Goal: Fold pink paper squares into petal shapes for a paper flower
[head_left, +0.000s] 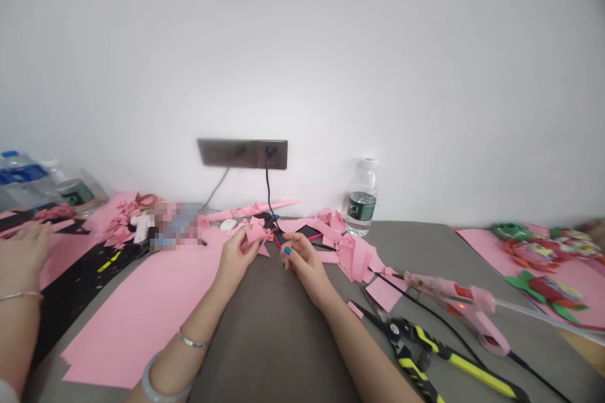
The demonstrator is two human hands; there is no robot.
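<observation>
Between the thumb and fingers of my left hand (237,255) is a small folded piece of pink paper (256,230). My right hand (305,264) is close by on the right, its thumb and fingertips brought together in a pinch; whatever they hold, if anything, is too small to make out. Blue polish shows on the nails. Large pink paper sheets (155,308) lie under and left of my left forearm. Crumpled and folded pink paper pieces (354,256) are heaped right of my right hand.
A pink glue gun (466,302) with a lit red light and yellow-black pliers (401,334) lie at right. A water bottle (362,201) stands by the wall. Colourful paper crafts (548,289) are far right. Another person's hand (23,258) is at left. A black cord (268,192) hangs from a socket.
</observation>
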